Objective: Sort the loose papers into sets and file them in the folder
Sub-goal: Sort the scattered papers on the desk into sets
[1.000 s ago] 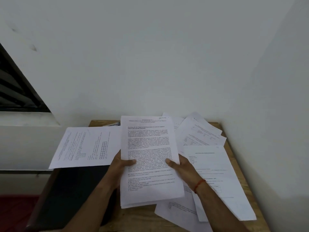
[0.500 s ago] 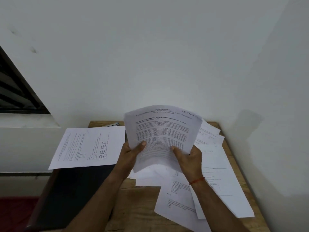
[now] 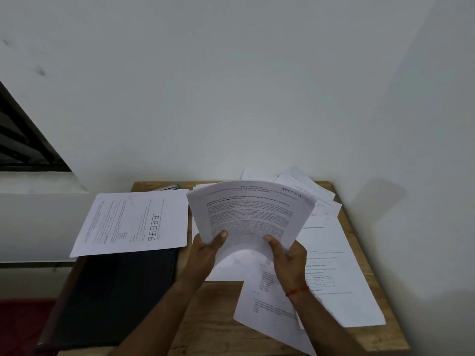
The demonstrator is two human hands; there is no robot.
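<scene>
Both hands grip one sheaf (image 3: 252, 214) of printed pages by its near edge. The left hand (image 3: 205, 253) takes the near left corner and the right hand (image 3: 288, 258) the near right, each with its thumb on the printed face and its fingers behind. The sheaf is raised off the desk (image 3: 210, 317) and bowed, its long axis running away from the person and its headed edge farthest off. The folder (image 3: 115, 291), dark and apparently closed, lies flat to the left of both hands, just beside the left forearm, so the left hand is the nearer one. Its long axis also runs away from the person, roughly in line with the sheaf's. A single sheet (image 3: 133, 222) lies crosswise over its far end. The loose papers (image 3: 334, 265) are spread under and to the right of the hands, on the side away from the folder. Filing this set would probably mean carrying it leftward, with little turning needed.
</scene>
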